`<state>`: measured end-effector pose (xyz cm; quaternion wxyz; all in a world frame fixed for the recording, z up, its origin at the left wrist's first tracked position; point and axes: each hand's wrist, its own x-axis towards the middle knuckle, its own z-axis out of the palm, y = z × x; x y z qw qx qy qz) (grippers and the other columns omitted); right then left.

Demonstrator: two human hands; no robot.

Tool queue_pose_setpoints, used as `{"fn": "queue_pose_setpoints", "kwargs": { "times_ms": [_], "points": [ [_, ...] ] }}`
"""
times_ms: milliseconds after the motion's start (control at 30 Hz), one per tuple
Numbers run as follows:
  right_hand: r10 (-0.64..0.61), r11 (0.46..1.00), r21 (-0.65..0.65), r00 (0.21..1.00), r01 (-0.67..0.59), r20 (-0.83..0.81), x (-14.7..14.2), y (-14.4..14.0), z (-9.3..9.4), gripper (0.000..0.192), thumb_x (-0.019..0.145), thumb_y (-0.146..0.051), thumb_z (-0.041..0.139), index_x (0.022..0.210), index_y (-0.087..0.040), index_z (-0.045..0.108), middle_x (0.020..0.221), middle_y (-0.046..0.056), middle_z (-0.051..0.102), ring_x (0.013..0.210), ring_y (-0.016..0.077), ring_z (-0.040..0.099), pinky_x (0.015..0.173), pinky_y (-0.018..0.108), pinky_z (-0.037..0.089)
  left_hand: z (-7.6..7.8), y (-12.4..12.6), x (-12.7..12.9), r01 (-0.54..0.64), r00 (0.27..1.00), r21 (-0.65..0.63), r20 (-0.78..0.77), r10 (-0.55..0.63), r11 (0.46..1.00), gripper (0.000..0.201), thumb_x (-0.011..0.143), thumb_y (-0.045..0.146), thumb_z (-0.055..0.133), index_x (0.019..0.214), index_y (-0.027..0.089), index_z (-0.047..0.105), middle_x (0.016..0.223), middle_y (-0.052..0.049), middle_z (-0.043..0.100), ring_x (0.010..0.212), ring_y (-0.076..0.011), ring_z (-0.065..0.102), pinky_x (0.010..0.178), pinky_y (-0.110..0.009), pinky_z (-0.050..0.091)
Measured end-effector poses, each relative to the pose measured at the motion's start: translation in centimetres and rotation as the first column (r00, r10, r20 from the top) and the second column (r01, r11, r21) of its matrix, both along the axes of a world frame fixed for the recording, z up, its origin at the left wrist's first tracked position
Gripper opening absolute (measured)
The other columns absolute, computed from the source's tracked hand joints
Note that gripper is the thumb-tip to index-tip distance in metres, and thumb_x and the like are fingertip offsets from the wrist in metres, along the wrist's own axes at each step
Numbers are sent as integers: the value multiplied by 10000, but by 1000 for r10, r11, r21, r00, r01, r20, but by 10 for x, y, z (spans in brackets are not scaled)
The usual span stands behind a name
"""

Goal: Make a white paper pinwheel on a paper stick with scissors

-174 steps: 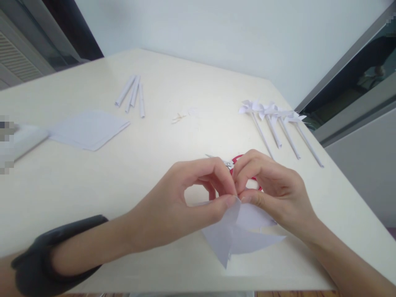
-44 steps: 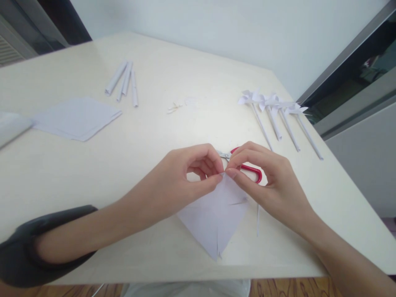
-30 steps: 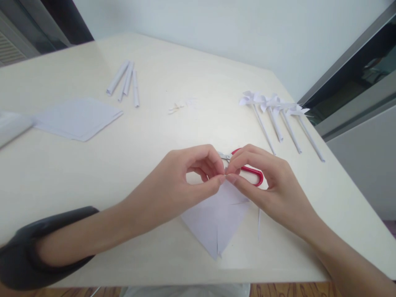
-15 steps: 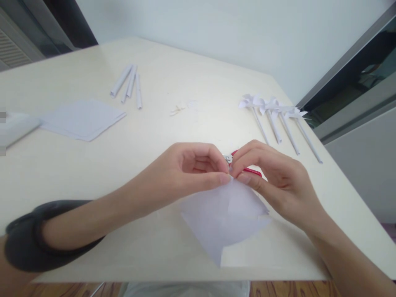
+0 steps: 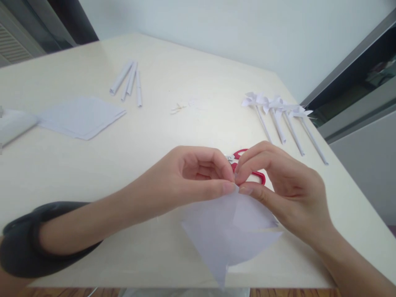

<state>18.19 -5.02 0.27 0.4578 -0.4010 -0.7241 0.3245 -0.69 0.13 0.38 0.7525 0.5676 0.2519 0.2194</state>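
A white paper sheet [image 5: 225,235] with cut slits hangs from my fingertips above the front of the table. My left hand [image 5: 198,175], with a black band on its wrist, pinches the sheet's upper corner between thumb and index finger. At the same corner, my right hand [image 5: 278,185] pinches too, its fingertips touching those of the left. Just what lies between the fingertips is hidden. Behind the right fingers lie red-handled scissors [image 5: 262,178], partly covered by that hand.
Several paper pinwheels [image 5: 289,113] on rolled sticks lie at the right. Rolled paper tubes [image 5: 131,80] rest at the back left, with stacked paper sheets [image 5: 82,117] nearer. A white packet [image 5: 17,126] is at the left edge. Small scraps [image 5: 179,108] lie mid-table.
Both hands have shifted slightly right and toward me with the paper, still pinching its corner. The sheet's lower flaps have swung outward, and more of the scissors shows.
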Motion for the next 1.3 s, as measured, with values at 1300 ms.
{"fn": "queue_pose_setpoints", "kwargs": {
  "times_ms": [1300],
  "points": [
    [-32,973,230,999,29,11,-4,-2,-6,93,788,-111,645,830,-192,663,844,33,619,811,171,578,721,330,480,-6,-17,-2,-155,987,612,56,153,776,90,827,94,559,834,179,585,835,2,623,791,-116,596,755,-242,502]
  ]
}}
